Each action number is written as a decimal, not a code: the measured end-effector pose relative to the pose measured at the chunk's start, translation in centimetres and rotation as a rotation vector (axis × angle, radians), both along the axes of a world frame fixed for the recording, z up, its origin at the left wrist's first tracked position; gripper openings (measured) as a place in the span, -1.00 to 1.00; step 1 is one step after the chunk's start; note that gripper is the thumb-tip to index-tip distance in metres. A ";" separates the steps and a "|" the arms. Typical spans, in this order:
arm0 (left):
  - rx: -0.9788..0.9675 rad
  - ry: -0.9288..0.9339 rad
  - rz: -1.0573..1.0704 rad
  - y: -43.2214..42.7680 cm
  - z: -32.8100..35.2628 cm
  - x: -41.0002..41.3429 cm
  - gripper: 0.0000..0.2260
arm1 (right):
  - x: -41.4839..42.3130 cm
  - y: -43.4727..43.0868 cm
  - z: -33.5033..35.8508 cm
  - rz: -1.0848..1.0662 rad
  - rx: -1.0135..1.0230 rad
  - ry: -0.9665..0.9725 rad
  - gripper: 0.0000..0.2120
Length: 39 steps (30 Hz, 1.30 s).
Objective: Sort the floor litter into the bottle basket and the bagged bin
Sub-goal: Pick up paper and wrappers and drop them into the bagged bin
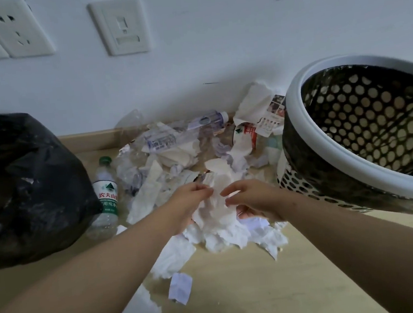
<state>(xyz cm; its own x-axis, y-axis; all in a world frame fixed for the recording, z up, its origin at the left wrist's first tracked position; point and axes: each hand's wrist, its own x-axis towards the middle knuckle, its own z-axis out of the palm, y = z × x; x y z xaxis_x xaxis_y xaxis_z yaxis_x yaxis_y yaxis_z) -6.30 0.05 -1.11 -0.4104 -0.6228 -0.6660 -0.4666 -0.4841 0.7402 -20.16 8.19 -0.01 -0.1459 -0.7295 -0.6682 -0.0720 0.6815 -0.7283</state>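
1. Litter (170, 157) lies heaped on the floor (238, 292) against the wall (214, 42), between bag (26, 186) and basket (297, 117).
2. Left hand (192, 203) and right hand (252, 199) both pinch a tissue wad (218, 213) at the heap's near edge.

Just left of the perforated basket (297, 112), white-rimmed and lined in black, the left hand (192, 200) and right hand (251, 200) each pinch the crumpled paper wad (218, 215) over the litter pile (150, 187). Farther left of the basket, past the pile, a green-capped bottle (105, 188) sits just beside a black bag (26, 186). A clear bottle (187, 130) lies by the wall, left of the basket's rim.
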 end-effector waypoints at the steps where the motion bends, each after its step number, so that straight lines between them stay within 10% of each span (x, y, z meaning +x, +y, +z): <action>1: -0.073 -0.033 -0.004 -0.2 0.1 0.0 -0.87 | 0.0 0.0 0.0 0.009 -0.005 0.022 -0.80; 11: -0.424 -0.233 -0.077 -3.3 0.7 2.7 -0.92 | -1.4 2.6 -1.6 0.227 0.072 0.584 -0.85; 22: -0.375 -0.240 -0.209 -3.2 -0.6 6.7 -0.72 | 6.6 1.2 -5.0 0.482 -0.084 0.703 -0.25; 28: -0.791 -0.725 -1.122 -1.6 -2.7 9.2 -0.47 | 7.2 2.0 -7.0 0.569 -0.028 0.922 -0.60; 39: -0.856 -0.941 -1.107 -0.7 -5.9 9.3 -0.65 | 2.3 1.1 -4.0 0.015 -0.170 0.738 -0.85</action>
